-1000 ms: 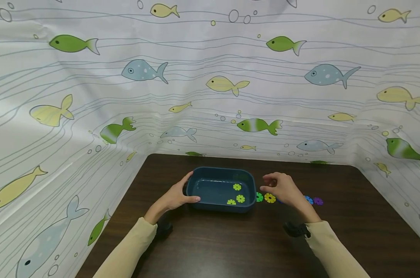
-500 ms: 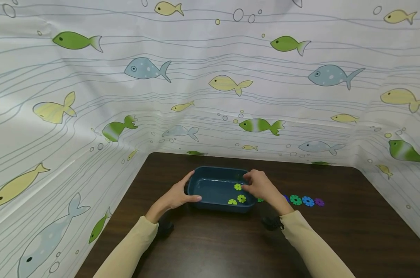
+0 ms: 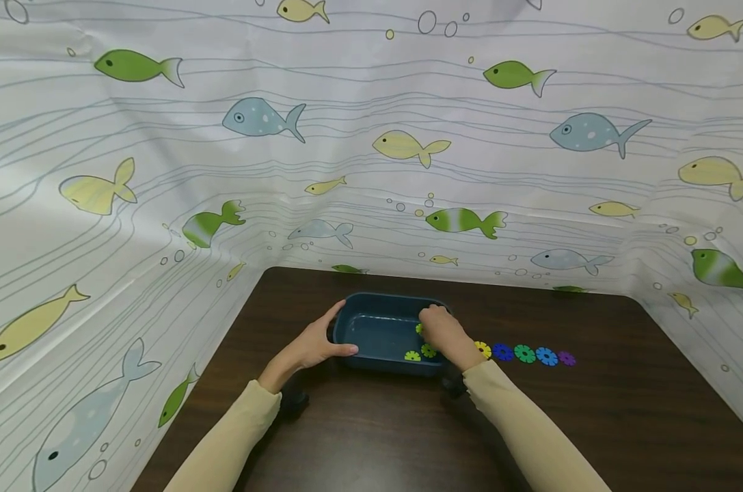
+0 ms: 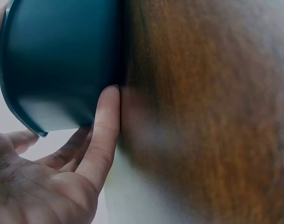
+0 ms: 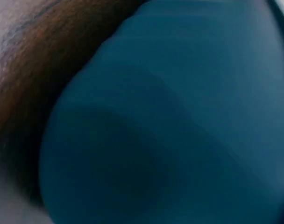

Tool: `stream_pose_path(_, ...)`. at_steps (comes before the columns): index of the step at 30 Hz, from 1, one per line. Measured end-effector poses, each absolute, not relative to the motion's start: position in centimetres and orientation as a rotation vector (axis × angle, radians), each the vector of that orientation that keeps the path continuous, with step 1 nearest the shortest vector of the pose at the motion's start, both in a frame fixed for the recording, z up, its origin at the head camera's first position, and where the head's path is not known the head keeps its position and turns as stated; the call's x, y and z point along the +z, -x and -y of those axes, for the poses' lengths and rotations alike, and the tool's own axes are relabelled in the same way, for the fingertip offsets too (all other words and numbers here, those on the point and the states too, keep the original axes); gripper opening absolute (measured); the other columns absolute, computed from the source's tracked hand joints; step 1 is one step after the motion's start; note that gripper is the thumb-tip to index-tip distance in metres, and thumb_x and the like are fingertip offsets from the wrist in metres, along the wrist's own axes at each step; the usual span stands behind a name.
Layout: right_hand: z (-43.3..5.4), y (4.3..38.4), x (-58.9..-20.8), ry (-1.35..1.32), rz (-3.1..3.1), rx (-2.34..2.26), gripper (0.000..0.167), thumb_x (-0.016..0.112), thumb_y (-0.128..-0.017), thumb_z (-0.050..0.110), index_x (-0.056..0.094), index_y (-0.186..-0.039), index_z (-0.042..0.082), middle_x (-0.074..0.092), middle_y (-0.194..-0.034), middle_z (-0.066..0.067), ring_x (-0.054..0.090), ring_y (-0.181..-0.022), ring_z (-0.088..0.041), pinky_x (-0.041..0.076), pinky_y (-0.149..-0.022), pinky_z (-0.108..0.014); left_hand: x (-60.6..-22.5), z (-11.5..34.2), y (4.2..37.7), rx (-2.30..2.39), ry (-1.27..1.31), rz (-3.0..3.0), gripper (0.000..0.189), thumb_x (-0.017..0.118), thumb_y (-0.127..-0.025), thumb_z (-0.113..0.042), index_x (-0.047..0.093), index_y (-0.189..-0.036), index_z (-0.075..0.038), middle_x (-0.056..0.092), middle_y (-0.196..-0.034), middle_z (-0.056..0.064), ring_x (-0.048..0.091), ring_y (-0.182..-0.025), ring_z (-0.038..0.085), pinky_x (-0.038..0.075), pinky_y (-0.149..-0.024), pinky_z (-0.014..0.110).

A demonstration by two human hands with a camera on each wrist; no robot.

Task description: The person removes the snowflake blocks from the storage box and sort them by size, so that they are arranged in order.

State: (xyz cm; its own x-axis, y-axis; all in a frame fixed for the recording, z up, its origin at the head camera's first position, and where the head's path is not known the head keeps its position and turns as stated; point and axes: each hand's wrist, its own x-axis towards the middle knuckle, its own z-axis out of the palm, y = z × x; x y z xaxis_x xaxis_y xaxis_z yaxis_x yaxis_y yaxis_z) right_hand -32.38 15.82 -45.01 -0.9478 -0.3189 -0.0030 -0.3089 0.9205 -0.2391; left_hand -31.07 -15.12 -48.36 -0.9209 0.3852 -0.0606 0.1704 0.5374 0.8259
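In the head view, a dark blue plastic basin (image 3: 371, 336) stands on the table. My left hand (image 3: 312, 345) grips its left end, thumb along the front rim and fingers at the back left. The left wrist view shows those left fingers (image 4: 104, 130) against the outside of the basin wall (image 4: 62, 60). My right hand (image 3: 448, 333) reaches down inside the basin's right end; its fingertips are hidden, so what it touches cannot be seen. Beside it lie yellow-green notched discs, one at the front (image 3: 412, 356) and one close to the hand (image 3: 428, 350). Only the basin's wall (image 5: 179, 116) fills the right wrist view.
Right of the basin, notched discs lie in a row: yellow (image 3: 483, 349), dark blue (image 3: 503, 352), green (image 3: 524, 353), light blue (image 3: 546, 356) and purple (image 3: 566, 358). A fish-patterned white sheet (image 3: 346, 157) surrounds the dark wooden table (image 3: 371, 430) at the back and sides.
My right hand has moved left from above the row of discs, over the rim and down into the basin. The left hand keeps its hold on the basin.
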Motion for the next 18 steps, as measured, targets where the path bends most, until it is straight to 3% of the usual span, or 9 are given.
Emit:
stream_pose_path(4, -15.0, 32.4, -45.4, 0.426, -3.021, -0.334, 0.011, 0.071, -0.104, 0.004, 0.074, -0.094, 0.001, 0.064, -0.090, -0.017, 0.051, -0.078, -0.027, 0.046, -0.070, -0.039, -48.4, 15.3, 31.1, 1.320, -0.475, -2.550, 0.121, 0.088, -0.087, -0.056, 0.016, -0.176, -0.017, 0.028, -0.179, 0.024, 0.043, -0.156, 0.052, 0.037, -0.124, 0.075)
stream_pose_path(12, -14.5, 32.7, -45.3, 0.355, -2.979, -0.362, 0.013, 0.072, -0.104, 0.006, 0.074, -0.092, 0.002, 0.056, -0.075, -0.010, 0.052, -0.067, -0.023, 0.044, -0.064, -0.034, -48.4, 15.2, 31.1, 1.324, -0.471, -2.546, 0.121, 0.088, -0.086, -0.056, 0.017, -0.176, -0.017, 0.029, -0.179, 0.024, 0.045, -0.154, 0.051, 0.038, -0.125, 0.074)
stream_pose_path(18, -14.5, 33.3, -45.3, 0.303, -2.917, -0.426, 0.008, 0.070, -0.106, 0.006, 0.072, -0.107, -0.002, 0.057, -0.078, -0.010, 0.057, -0.065, -0.021, 0.047, -0.062, -0.030, -48.5, 15.2, 31.1, 1.315, -0.468, -2.552, 0.121, 0.088, -0.086, -0.055, 0.017, -0.176, -0.017, 0.030, -0.178, 0.025, 0.044, -0.155, 0.053, 0.037, -0.124, 0.076)
